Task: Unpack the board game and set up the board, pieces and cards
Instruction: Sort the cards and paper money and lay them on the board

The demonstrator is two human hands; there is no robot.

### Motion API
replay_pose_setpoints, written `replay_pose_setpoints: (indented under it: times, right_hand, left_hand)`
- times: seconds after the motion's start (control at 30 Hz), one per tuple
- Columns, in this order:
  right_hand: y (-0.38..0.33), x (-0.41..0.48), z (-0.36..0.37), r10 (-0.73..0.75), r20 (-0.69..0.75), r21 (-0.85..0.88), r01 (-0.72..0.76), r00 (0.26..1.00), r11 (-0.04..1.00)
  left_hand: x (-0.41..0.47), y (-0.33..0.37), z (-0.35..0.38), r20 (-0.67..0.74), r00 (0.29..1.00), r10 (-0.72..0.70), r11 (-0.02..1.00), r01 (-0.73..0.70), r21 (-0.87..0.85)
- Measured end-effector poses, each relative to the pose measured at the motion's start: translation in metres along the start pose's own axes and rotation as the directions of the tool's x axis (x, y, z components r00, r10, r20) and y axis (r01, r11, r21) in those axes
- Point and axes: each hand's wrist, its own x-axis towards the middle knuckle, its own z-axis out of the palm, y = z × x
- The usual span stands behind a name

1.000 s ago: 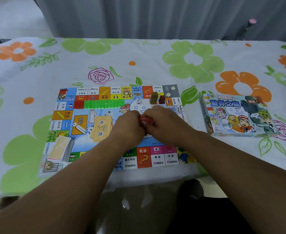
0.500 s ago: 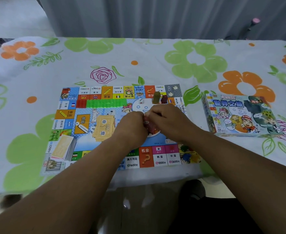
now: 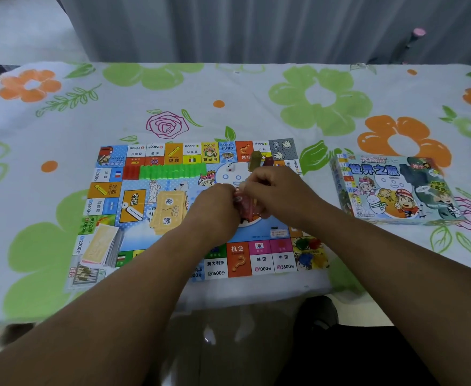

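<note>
Board [image 3: 134, 207] flat on flowered cloth [image 3: 256, 87], left hand [image 3: 214, 207] and right hand [image 3: 278, 190] both gripping red pack [image 3: 246, 208]

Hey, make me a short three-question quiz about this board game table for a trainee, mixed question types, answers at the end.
1. True or false: the game box lies on top of the board.
2. The long row of little houses at the board's far side is mostly: A green, B blue, C white.
3. Fill in: the left hand and right hand together hold a small ___ bundle over the board's middle.
Key: 1 false, it sits on the tablecloth to the right of the board; 2 A; 3 red.
</note>
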Motion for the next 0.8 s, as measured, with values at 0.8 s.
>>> replay_pose_setpoints:
  times: [0.8]
  right_hand:
    - [-0.02,-0.001,-0.011,0.154,0.078,0.493,-0.173,0.985,0.853]
  left_hand:
    - [-0.027,0.006,-0.039,0.297,0.954,-0.034,0.505,0.273,-0.819]
